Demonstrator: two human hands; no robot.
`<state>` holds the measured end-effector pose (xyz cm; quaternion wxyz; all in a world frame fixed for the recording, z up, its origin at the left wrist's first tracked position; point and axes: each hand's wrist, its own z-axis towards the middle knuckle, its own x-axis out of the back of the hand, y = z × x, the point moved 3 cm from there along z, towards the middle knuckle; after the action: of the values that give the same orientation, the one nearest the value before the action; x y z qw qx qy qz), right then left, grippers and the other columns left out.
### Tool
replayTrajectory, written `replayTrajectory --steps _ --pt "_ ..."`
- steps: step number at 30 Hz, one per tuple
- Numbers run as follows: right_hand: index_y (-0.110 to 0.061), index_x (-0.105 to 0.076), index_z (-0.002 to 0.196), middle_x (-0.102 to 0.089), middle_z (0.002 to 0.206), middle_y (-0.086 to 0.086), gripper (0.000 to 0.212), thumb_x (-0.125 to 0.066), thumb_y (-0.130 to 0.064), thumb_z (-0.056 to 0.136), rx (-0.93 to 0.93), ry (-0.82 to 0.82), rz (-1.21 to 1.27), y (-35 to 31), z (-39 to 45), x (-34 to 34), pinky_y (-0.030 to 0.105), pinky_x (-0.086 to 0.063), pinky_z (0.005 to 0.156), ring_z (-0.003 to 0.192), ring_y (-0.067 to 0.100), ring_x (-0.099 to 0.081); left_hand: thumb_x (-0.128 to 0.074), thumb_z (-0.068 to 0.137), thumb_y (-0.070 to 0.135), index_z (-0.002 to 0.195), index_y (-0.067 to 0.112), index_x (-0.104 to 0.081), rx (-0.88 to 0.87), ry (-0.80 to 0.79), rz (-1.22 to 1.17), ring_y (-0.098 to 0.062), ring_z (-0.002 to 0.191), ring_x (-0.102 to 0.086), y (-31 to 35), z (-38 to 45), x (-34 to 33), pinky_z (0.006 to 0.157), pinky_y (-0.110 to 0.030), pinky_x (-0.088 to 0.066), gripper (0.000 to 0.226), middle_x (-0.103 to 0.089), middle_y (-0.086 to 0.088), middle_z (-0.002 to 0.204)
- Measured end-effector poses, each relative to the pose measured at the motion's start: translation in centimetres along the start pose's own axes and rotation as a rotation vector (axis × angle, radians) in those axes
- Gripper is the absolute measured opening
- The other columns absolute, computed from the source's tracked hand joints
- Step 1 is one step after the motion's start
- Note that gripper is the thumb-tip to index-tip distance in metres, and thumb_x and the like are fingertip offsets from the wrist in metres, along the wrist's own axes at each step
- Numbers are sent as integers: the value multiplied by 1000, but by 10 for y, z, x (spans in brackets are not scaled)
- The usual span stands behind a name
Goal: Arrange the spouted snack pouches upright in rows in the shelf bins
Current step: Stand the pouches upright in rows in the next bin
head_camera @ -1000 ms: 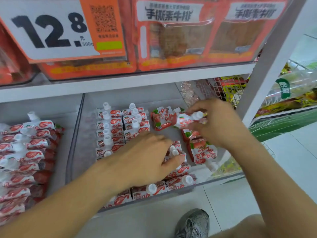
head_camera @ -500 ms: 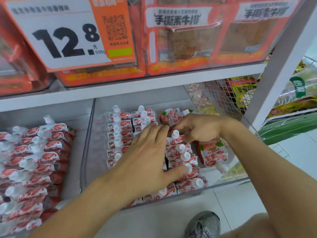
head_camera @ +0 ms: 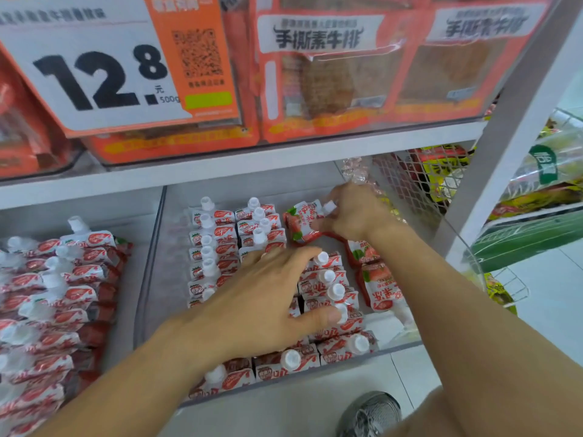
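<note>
Red and white spouted pouches (head_camera: 217, 244) with white caps stand in rows in a clear shelf bin (head_camera: 151, 272). My left hand (head_camera: 262, 304) lies flat on the middle rows, fingers spread, thumb against a cap, holding nothing. At the back right of the bin my right hand (head_camera: 356, 212) grips a tilted pouch (head_camera: 303, 225) near its spout. Loose pouches (head_camera: 381, 288) lie flat along the bin's right side. A second bin on the left holds more pouches (head_camera: 56, 298) in leaning rows.
The upper shelf (head_camera: 252, 168) overhangs closely, with orange snack boxes (head_camera: 321, 67) and a 12.8 price card (head_camera: 104, 74). A white upright post (head_camera: 504, 146) and a wire mesh basket (head_camera: 419, 184) stand to the right. My grey shoe (head_camera: 372, 411) is on the tiled floor below.
My right hand set down the pouch it held earlier into the third row, then moved to the back and took hold of another tilted pouch. My left hand stayed on the rows.
</note>
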<state>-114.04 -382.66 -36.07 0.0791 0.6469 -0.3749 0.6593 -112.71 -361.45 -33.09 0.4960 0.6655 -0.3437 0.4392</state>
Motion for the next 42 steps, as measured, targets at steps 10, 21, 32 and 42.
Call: replayTrajectory --steps 10,21,32,42 --pt "-29 -63 99 -73 101 -14 19 -72 -17 88 306 -350 221 -10 -24 5 25 -50 87 97 3 -66 -43 81 78 146 42 -20 3 177 -60 4 131 -20 0 -4 -5 100 -15 -20 78 -23 21 149" --pt "-14 -67 111 -70 116 7 47 -44 19 87 121 -164 530 7 -35 22 30 -51 100 109 15 -66 -74 68 66 151 37 -6 -5 -36 -60 -1 134 -29 -7 20 4 101 -9 -23 112 -24 17 154" --pt "-9 -63 121 -65 118 14 38 -66 -12 83 -49 -26 -155 18 -10 7 36 -57 86 100 29 -64 -70 73 64 152 37 -7 -3 7 -43 -8 138 -29 -10 13 -2 107 -22 -27 104 -25 13 156" --pt "-5 -57 101 -63 111 13 46 -75 -43 82 -248 -68 -51 14 -11 -2 26 -44 72 94 26 -61 -65 72 71 152 36 -4 -3 -30 -38 -6 138 -24 -9 13 -2 106 -20 -25 106 -23 12 157"
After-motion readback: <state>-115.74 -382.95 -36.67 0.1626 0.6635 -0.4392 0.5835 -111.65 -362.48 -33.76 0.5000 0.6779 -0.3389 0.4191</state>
